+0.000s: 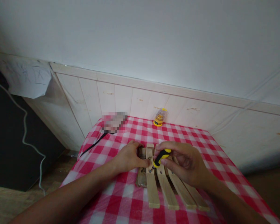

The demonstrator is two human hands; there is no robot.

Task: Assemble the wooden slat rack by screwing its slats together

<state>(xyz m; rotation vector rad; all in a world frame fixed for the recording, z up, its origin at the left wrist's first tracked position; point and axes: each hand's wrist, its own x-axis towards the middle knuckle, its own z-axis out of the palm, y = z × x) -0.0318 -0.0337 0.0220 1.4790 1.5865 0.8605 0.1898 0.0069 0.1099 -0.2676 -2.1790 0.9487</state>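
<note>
My right hand is closed round a yellow and black screwdriver. The tool slants down to the left, and its metal tip meets the leftmost wooden slat at a small dark spot, perhaps a screw. My left hand grips that same slat near its far end, thumb on its side and fingers curled at the back. Several pale wooden slats fan out towards me, their far ends raised on a flat brown wrapped block. My right hand partly covers the slats on the right.
A yellow-based clear case of bits stands at the table's back edge. Back left lies a blurred-out object with a black strap. A red-and-white checked cloth covers the table, which meets a white panelled wall.
</note>
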